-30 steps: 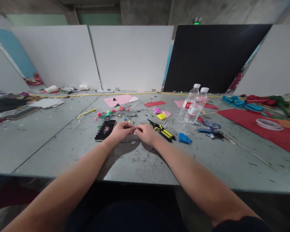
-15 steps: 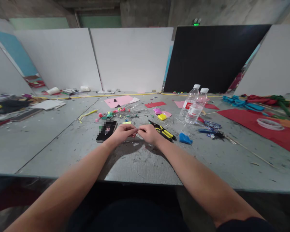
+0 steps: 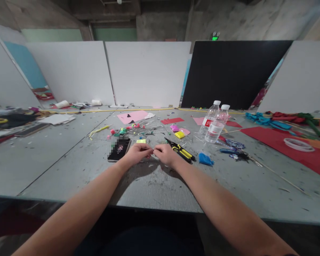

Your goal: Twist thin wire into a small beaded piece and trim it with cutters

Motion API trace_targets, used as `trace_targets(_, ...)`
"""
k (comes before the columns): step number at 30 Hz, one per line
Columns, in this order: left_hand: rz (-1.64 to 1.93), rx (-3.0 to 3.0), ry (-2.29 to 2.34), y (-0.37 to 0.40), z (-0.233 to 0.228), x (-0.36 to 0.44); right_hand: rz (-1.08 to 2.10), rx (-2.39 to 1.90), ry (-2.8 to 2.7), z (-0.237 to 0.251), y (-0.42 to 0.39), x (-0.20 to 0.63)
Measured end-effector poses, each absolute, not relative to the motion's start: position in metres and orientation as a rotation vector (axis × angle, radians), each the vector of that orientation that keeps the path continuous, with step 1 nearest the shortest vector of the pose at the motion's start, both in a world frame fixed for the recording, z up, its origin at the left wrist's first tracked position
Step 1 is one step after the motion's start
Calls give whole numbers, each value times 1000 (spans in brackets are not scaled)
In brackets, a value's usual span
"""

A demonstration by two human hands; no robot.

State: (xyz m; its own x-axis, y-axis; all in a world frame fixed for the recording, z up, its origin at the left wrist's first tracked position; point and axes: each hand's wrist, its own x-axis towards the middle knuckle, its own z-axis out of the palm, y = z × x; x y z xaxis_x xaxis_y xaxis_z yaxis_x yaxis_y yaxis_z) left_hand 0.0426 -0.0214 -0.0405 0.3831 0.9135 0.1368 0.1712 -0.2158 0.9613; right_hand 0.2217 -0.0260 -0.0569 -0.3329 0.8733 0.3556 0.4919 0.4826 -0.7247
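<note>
My left hand [image 3: 139,153] and my right hand [image 3: 165,153] meet fingertip to fingertip just above the table. Both are closed in a pinch; whatever lies between the fingers is too small to make out. Left of them a phone [image 3: 120,148] lies with its screen up. Close by on the right are pliers [image 3: 181,151] with yellow and black handles. Behind my left hand sits a small yellow-green packet [image 3: 141,141]. A blue packet [image 3: 206,159] is to the right of the pliers, and a yellow packet [image 3: 180,134] and a pink packet [image 3: 174,128] lie beyond them.
Two plastic bottles [image 3: 216,126] stand at the right behind the blue packet. Red sheets [image 3: 280,149] with a roll of clear tape [image 3: 299,144] cover the far right. Blue-handled pliers [image 3: 230,151] and a long thin stick [image 3: 281,176] lie nearer. Pink paper [image 3: 133,116] is at the back.
The camera view has tilted up slightly, so everything appears lower. Both hands keep the same pinch, fingertips together, with hardly any movement over the table.
</note>
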Motion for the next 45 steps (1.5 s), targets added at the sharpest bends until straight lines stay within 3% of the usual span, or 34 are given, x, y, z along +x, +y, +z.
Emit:
trace_targets(14,954,1896,1095,-24,-42,38,590,-1222,-1987,-55,-32,215)
trace_targets(45,913,1756,1094,-24,-38,35,499,-1165,-2001,-54,-32,211)
